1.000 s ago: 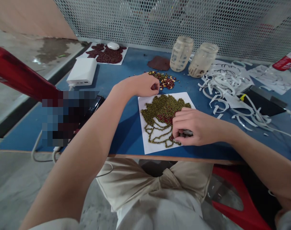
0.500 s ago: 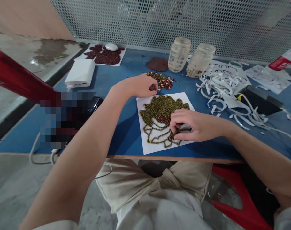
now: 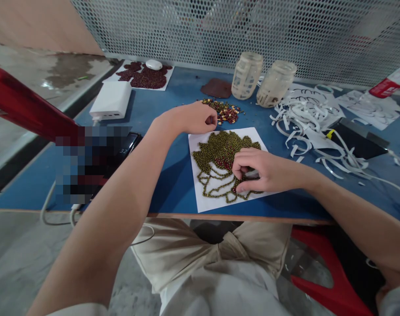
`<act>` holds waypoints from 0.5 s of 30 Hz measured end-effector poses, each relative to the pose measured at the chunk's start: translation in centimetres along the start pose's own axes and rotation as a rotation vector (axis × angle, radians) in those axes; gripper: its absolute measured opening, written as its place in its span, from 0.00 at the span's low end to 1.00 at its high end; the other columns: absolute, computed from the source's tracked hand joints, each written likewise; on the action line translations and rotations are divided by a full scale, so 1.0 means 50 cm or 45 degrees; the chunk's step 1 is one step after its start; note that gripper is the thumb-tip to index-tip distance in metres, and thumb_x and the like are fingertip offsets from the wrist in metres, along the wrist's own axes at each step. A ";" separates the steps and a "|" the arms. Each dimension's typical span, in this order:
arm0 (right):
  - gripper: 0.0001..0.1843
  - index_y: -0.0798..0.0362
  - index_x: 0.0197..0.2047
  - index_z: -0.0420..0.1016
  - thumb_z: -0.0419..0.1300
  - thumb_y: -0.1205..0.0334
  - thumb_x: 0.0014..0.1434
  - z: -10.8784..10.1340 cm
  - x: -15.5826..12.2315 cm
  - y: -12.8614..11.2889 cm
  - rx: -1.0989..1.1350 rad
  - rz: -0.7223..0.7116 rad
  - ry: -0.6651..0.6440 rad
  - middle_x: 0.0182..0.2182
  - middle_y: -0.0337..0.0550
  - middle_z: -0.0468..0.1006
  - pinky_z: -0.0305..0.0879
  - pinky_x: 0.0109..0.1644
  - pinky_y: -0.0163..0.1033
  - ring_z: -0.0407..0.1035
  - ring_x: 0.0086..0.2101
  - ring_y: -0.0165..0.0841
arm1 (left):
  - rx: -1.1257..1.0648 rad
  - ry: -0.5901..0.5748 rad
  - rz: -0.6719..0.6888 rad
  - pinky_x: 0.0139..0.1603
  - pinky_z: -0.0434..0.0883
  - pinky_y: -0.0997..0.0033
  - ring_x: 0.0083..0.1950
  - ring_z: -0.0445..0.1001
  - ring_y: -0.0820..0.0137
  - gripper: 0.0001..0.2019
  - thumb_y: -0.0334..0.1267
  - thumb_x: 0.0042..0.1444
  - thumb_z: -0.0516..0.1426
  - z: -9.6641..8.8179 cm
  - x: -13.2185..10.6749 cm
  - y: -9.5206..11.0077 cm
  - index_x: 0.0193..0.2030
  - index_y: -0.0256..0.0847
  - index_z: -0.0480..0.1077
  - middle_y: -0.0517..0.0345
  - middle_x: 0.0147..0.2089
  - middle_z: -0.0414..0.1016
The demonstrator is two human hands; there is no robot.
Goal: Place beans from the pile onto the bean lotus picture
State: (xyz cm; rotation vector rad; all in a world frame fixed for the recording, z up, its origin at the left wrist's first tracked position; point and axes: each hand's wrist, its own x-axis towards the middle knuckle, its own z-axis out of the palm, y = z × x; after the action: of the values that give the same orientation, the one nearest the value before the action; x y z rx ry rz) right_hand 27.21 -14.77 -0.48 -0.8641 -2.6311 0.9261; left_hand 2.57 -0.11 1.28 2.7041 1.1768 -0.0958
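Note:
A white sheet (image 3: 206,202) lies near the table edge, with a leafy picture of green mung beans (image 3: 219,147) on it. Dark red beans (image 3: 223,163) sit in its middle, and below them the outlines of mung beans frame bare paper. My right hand (image 3: 255,169) rests over the sheet's right side, fingers curled and thumb tip low by a few red beans; whatever is in the pinch is hidden. Beyond the sheet's top left corner, my left hand (image 3: 200,117) is curled beside a pile of mixed beans (image 3: 228,112). Its palm is turned away, so its contents cannot be seen.
Two clear jars (image 3: 247,75) stand behind the bean pile, near a brown flat patch (image 3: 216,87). Paper strips (image 3: 297,118) and a black device (image 3: 358,137) lie right. A white power bank (image 3: 110,100) and a red bean picture (image 3: 147,78) are at left.
My right hand has shifted slightly left and up over the sheet, its thumb closer to the low red beans. The left hand stays where it was beside the pile.

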 end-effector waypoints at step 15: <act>0.18 0.48 0.32 0.68 0.67 0.53 0.71 -0.028 -0.004 0.021 0.057 0.055 0.544 0.29 0.35 0.70 0.56 0.37 0.42 0.59 0.31 0.32 | 0.084 0.313 -0.202 0.54 0.75 0.59 0.54 0.82 0.54 0.19 0.48 0.66 0.57 0.000 -0.010 0.000 0.57 0.51 0.84 0.51 0.52 0.87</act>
State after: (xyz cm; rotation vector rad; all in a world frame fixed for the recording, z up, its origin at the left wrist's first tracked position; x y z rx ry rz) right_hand 28.40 -13.55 -0.06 -0.9855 -2.2269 0.7113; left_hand 2.23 -0.48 1.36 2.7344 1.4811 0.1841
